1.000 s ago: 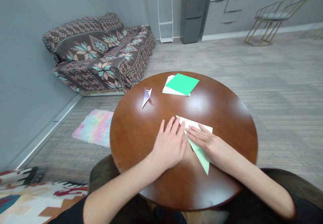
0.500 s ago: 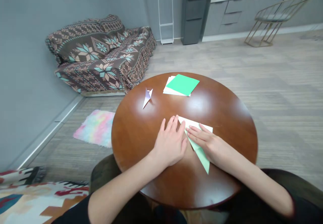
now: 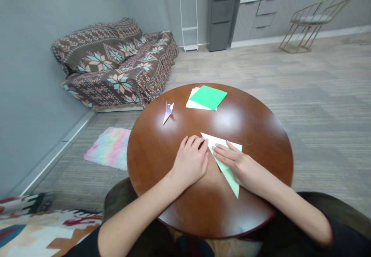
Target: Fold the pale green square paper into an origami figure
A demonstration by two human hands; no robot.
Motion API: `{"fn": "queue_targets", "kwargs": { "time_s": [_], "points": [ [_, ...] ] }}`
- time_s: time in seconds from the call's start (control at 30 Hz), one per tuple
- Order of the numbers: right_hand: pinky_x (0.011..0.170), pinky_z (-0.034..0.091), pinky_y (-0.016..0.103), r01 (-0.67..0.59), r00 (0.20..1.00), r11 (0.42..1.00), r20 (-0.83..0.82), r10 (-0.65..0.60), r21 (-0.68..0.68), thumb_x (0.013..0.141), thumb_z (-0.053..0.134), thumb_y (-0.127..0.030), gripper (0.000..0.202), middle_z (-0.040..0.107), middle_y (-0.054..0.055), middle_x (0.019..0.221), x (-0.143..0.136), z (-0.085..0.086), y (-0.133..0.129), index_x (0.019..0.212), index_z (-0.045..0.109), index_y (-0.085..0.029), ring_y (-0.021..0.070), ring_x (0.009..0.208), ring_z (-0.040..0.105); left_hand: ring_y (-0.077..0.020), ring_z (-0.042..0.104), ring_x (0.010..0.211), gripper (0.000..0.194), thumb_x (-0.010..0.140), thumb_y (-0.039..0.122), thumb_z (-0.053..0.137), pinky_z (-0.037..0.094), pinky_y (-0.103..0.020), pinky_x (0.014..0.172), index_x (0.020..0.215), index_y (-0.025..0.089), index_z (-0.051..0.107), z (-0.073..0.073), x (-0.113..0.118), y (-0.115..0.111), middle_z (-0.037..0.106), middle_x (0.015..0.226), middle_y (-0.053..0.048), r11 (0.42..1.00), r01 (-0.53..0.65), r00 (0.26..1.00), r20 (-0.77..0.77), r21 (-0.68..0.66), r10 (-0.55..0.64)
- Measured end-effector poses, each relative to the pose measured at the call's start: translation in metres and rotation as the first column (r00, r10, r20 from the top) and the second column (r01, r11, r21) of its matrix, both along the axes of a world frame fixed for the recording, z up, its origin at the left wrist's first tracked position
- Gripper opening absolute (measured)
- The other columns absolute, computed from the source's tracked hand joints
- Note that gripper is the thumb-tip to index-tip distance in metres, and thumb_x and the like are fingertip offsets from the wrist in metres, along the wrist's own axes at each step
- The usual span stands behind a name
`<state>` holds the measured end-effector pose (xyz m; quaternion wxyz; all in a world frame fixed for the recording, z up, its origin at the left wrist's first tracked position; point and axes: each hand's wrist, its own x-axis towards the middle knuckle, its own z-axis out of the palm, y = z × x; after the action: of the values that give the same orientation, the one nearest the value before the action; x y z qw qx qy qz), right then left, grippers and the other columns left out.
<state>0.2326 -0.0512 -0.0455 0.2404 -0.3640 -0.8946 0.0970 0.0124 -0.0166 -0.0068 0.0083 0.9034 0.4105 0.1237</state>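
Observation:
A folded sheet of pale green and white paper (image 3: 232, 179) lies on the round brown table (image 3: 156, 152), one long point toward me and another away to the upper left. My right hand (image 3: 236, 162) rests flat over its middle, fingers stretched out to the left and covering part of it. At the paper's left edge is my left hand (image 3: 191, 157), its fingers bent and a little apart, with the fingertips by the upper left corner. Nothing shows in its grasp.
A stack of square paper with a green sheet (image 3: 209, 97) on top lies at the table's far side. To its left stands a small purple and white folded paper figure (image 3: 168, 112). A covered sofa (image 3: 116, 63) and a chair (image 3: 310, 21) are beyond.
My left hand has drawn back slightly to the left, its fingers more bent, and the paper's upper left corner is more exposed. My right hand stays on the paper.

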Motion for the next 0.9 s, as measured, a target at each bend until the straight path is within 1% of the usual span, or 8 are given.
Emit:
{"fn": "queue_targets", "kwargs": {
  "time_s": [0.2, 0.4, 0.57, 0.67, 0.73, 0.8, 0.87, 0.9],
  "points": [
    [0.120, 0.028, 0.060, -0.005, 1.000, 1.000, -0.020, 0.005, 0.017, 0.067, 0.043, 0.008, 0.083, 0.055, 0.018, 0.146, 0.001, -0.003, 0.000, 0.147, 0.050, -0.013, 0.0281, 0.141, 0.047, -0.0293, 0.052, 0.120, 0.040, 0.096, 0.024, 0.043, 0.038, -0.051, 0.109, 0.134, 0.016, 0.054, -0.001, 0.002, -0.001, 0.061, 0.124, -0.013, 1.000, -0.012, 1.000, -0.006, 0.013, 0.012],
    [0.118, 0.032, 0.059, 0.000, 1.000, 0.998, 0.018, -0.001, 0.066, 0.069, 0.039, 0.008, 0.071, 0.058, 0.023, 0.142, 0.001, 0.001, 0.000, 0.137, 0.057, -0.004, 0.0292, 0.138, 0.050, -0.0303, 0.050, 0.120, 0.042, 0.096, 0.024, 0.041, 0.037, -0.053, 0.109, 0.135, 0.015, 0.053, 0.000, 0.002, -0.001, 0.061, 0.125, -0.014, 1.000, -0.010, 1.000, -0.022, 0.016, 0.010],
    [0.119, 0.032, 0.059, 0.003, 0.999, 0.999, 0.040, -0.005, 0.039, 0.070, 0.040, 0.007, 0.071, 0.058, 0.020, 0.143, 0.000, 0.003, 0.000, 0.137, 0.058, -0.007, 0.0287, 0.138, 0.050, -0.0302, 0.049, 0.122, 0.043, 0.096, 0.024, 0.041, 0.036, -0.052, 0.111, 0.136, 0.013, 0.053, -0.002, 0.001, -0.001, 0.060, 0.127, -0.013, 1.000, -0.007, 1.000, -0.026, 0.016, 0.008],
    [0.119, 0.032, 0.060, 0.005, 0.999, 1.000, 0.038, -0.006, 0.028, 0.074, 0.040, 0.006, 0.067, 0.058, 0.020, 0.143, -0.001, 0.004, -0.002, 0.138, 0.058, -0.007, 0.0293, 0.138, 0.050, -0.0301, 0.049, 0.122, 0.043, 0.097, 0.025, 0.041, 0.035, -0.052, 0.111, 0.136, 0.014, 0.053, -0.003, 0.001, -0.001, 0.060, 0.128, -0.013, 1.000, -0.009, 1.000, -0.022, 0.023, 0.010],
    [0.119, 0.030, 0.062, 0.011, 0.999, 1.000, 0.039, -0.011, 0.008, 0.080, 0.042, 0.003, 0.061, 0.057, 0.021, 0.143, 0.000, 0.010, -0.004, 0.139, 0.056, -0.007, 0.0304, 0.139, 0.049, -0.0302, 0.050, 0.120, 0.042, 0.097, 0.025, 0.040, 0.036, -0.051, 0.110, 0.135, 0.014, 0.053, -0.002, 0.002, -0.001, 0.061, 0.126, -0.013, 1.000, -0.010, 1.000, -0.026, 0.025, 0.010],
    [0.119, 0.027, 0.064, 0.035, 0.998, 0.999, 0.047, -0.033, -0.039, 0.089, 0.048, -0.006, 0.054, 0.057, 0.020, 0.144, 0.001, 0.021, -0.006, 0.142, 0.053, -0.010, 0.0315, 0.139, 0.048, -0.0301, 0.051, 0.119, 0.042, 0.096, 0.024, 0.041, 0.037, -0.051, 0.109, 0.135, 0.014, 0.054, -0.002, 0.002, -0.001, 0.061, 0.125, -0.014, 1.000, -0.007, 1.000, -0.028, 0.026, 0.008],
    [0.118, 0.027, 0.066, 0.050, 0.998, 0.994, 0.052, -0.044, -0.101, 0.094, 0.057, -0.023, 0.044, 0.061, 0.017, 0.141, 0.002, 0.035, -0.004, 0.138, 0.059, -0.015, 0.0324, 0.137, 0.052, -0.0298, 0.051, 0.119, 0.042, 0.096, 0.024, 0.042, 0.038, -0.050, 0.107, 0.135, 0.014, 0.054, -0.001, 0.002, 0.000, 0.061, 0.124, -0.014, 1.000, 0.001, 1.000, -0.021, 0.031, 0.000],
    [0.117, 0.028, 0.065, 0.052, 0.998, 0.992, 0.048, -0.047, -0.115, 0.097, 0.054, -0.025, 0.036, 0.066, 0.014, 0.135, 0.001, 0.041, -0.001, 0.131, 0.064, -0.018, 0.0308, 0.133, 0.055, -0.0297, 0.051, 0.119, 0.041, 0.096, 0.024, 0.042, 0.038, -0.050, 0.106, 0.134, 0.015, 0.055, -0.001, 0.001, 0.000, 0.062, 0.123, -0.013, 0.999, 0.009, 1.000, -0.016, 0.033, -0.008]
  ]
}}
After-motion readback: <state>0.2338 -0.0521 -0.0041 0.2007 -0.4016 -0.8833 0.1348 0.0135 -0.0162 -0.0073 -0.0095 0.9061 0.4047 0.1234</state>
